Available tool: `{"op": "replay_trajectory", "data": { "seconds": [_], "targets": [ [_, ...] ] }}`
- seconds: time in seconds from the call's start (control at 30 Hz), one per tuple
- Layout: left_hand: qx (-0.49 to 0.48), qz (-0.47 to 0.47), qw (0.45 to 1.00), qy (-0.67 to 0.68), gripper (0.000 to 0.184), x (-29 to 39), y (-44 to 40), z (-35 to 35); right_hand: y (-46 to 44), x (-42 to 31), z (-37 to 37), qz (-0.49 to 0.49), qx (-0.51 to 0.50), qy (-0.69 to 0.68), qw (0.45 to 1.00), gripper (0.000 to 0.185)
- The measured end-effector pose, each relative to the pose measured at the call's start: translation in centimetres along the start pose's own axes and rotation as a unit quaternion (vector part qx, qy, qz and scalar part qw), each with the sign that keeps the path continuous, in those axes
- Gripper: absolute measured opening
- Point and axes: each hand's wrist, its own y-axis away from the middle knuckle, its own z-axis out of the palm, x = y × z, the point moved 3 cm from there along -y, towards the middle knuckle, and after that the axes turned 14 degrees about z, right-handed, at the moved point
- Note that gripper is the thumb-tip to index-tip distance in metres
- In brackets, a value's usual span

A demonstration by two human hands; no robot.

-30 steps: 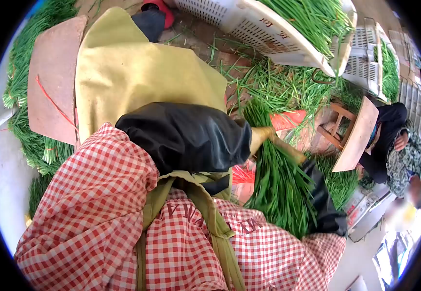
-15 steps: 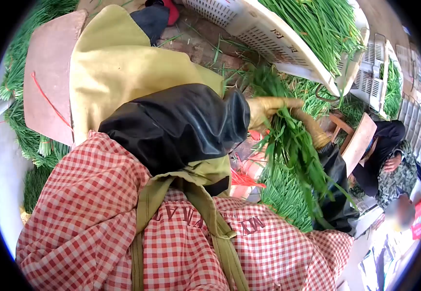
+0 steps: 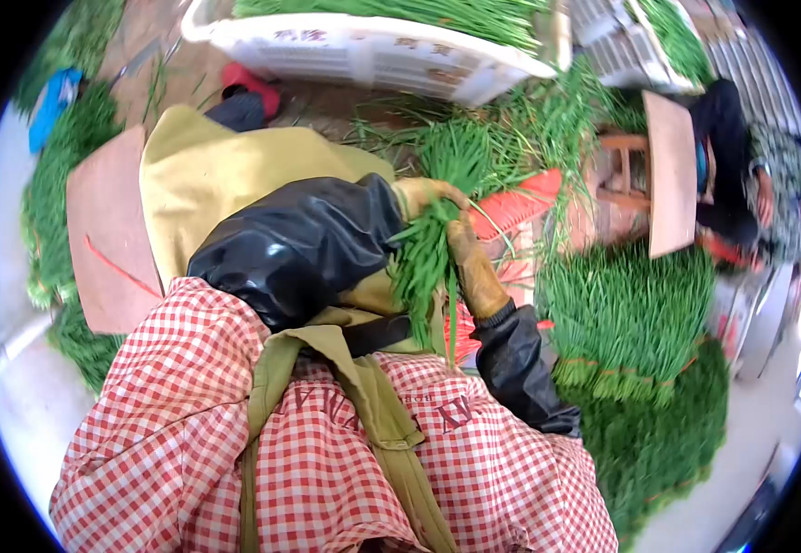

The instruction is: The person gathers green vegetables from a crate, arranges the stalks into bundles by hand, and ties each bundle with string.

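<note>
My left hand (image 3: 430, 195), in a yellow-brown glove below a black sleeve, is closed round a bunch of long green stalks (image 3: 430, 249). Its leafy part hangs down over my lap and the rest fans out beyond the hand. My right hand (image 3: 474, 267), gloved too, is against the bunch's right side, its fingers pressed together round the edge; its fingertips are partly hidden. An olive cloth (image 3: 253, 166) covers my leg on the left. Behind the hands lies a red bag or net (image 3: 522, 203).
A white crate (image 3: 354, 57) full of green stalks stands ahead. Tied bundles (image 3: 631, 313) lie at the right, loose stalks (image 3: 557, 111) on the floor. A board (image 3: 110, 230) is at the left. Another person (image 3: 778, 184) sits beyond a wooden stool (image 3: 670, 175) at the far right.
The view has turned, bringing the bundles at the right into sight. Both hands and the bunch are now further left and nearer my lap; the right hand has come in against the stalks.
</note>
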Motion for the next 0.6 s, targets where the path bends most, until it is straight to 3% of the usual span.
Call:
{"op": "replay_trajectory", "data": {
  "seconds": [0.03,0.07,0.1,0.17,0.23,0.3,0.37,0.43,0.47,0.53,0.57,0.6],
  "targets": [
    [-0.044,0.015,0.998,0.029,0.03,0.9,0.2,0.2,0.7,1.0,-0.5,-0.061,0.055,0.046,0.996,0.057],
    [0.084,-0.107,0.986,0.093,0.024,2.6,1.2,3.1,2.4,0.8,-1.0,0.005,0.01,-0.179,0.984,0.054],
    [0.12,-0.134,0.98,0.08,0.021,3.1,1.2,3.8,3.4,1.0,-1.0,0.064,-0.044,-0.393,0.916,0.052],
    [0.119,-0.104,0.987,0.014,0.021,4.2,1.4,4.5,1.7,4.1,-0.3,0.078,0.009,-0.435,0.897,0.056],
    [0.124,-0.119,0.983,-0.064,0.021,6.0,3.0,5.7,-1.1,4.1,2.3,0.089,-0.181,-0.548,0.811,0.07],
    [0.052,-0.107,0.982,-0.146,0.021,6.5,4.4,4.0,-3.1,0.8,3.5,0.044,-0.2,-0.568,0.797,0.077],
    [0.067,-0.119,0.967,-0.216,0.025,9.3,8.2,6.1,-6.1,-2.0,3.3,-0.002,-0.231,-0.577,0.783,0.084],
    [0.099,-0.157,0.925,-0.333,0.035,11.7,12.3,8.2,-11.0,-1.3,2.6,-0.053,-0.072,-0.688,0.72,0.085],
    [0.02,-0.114,0.941,-0.319,0.046,11.9,12.8,7.5,-13.6,-0.6,2.0,-0.129,-0.135,-0.71,0.679,0.081],
    [-0.057,0.034,0.803,-0.592,0.063,13.4,14.8,6.5,-16.2,-0.9,0.3,-0.18,-0.186,-0.717,0.648,0.078],
    [-0.013,-0.001,0.731,-0.682,0.067,14.4,16.1,7.7,-16.8,-1.2,-0.8,-0.229,-0.22,-0.72,0.617,0.074],
    [0.026,-0.051,0.644,-0.762,0.071,15.5,17.5,8.9,-17.2,-1.7,-1.4,-0.202,-0.26,-0.705,0.628,0.059]
  ]
}}
